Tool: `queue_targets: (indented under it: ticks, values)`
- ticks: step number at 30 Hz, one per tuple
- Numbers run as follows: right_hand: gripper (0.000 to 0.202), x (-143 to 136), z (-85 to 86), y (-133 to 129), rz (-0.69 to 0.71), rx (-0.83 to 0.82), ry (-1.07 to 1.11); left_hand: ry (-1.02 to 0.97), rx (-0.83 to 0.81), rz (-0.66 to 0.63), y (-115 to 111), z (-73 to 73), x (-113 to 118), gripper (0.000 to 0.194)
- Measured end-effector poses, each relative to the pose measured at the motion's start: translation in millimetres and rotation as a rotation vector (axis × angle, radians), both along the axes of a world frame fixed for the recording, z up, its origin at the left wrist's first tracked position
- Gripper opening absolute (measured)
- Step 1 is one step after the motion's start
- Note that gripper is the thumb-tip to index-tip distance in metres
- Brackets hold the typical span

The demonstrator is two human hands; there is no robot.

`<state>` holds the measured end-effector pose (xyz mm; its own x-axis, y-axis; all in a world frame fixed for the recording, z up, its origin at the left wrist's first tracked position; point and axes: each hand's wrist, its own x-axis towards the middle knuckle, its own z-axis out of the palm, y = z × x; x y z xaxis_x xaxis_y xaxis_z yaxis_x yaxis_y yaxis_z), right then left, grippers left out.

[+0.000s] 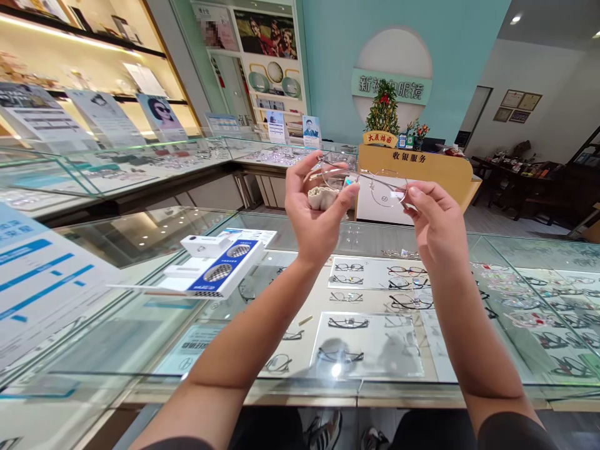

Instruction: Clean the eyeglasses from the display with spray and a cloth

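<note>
A pair of thin-rimmed eyeglasses (360, 175) is held up above the glass counter, stretched between both hands. My left hand (315, 228) is closed around one end of the glasses, with a crumpled beige cloth (322, 199) tucked in the same grip. At the other end, my right hand (440, 219) pinches the thin frame between thumb and fingertips. The lenses are clear, so their outline is hard to follow against the background. Below the hands, several eyeglasses (347, 323) lie on white trays under the counter's glass.
An open white and blue box (225, 269) lies on the glass counter (281, 234) left of my arms. A large printed card (42, 281) stands at the left edge. Beyond are a yellow cashier desk (422, 175) and more display cases (164, 162).
</note>
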<state>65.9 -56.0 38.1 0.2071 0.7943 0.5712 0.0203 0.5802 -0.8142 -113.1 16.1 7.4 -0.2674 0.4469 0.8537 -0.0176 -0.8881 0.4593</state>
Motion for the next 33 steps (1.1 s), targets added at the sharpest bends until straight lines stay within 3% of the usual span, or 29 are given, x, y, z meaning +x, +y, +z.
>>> queue_targets:
  ticks: [5, 9, 17, 21, 28, 31, 33]
  values:
    - [0.019, -2, 0.1, -5, -0.03, 0.101, -0.102, 0.019, -0.085, -0.157, 12, 1.1, -6, 0.078]
    - [0.022, 5, 3.1, -7, -0.041, 0.157, -0.278, 0.035, -0.228, -0.346, 8, 6.0, -11, 0.082]
    - [0.03, 11, 15.1, -25, -0.198, 0.471, -0.905, 0.408, -0.648, -0.928, -8, 15.4, -6, 0.05]
    - [0.031, 9, 14.8, -28, -0.208, 0.506, -1.022, 0.494, -0.72, -1.068, -10, 14.4, -3, 0.044]
    - [0.021, 12, 18.2, -31, -0.133, 0.481, -1.005, 0.578, -0.783, -1.089, -14, 17.0, -4, 0.059]
    - [0.017, 17, 20.7, -30, -0.164, 0.403, -0.956, 0.715, -0.787, -0.878, -12, 20.2, -8, 0.056]
    - [0.015, 25, 21.5, -27, -0.194, 0.329, -0.957, 0.877, -0.757, -0.594, -9, 22.5, -14, 0.051]
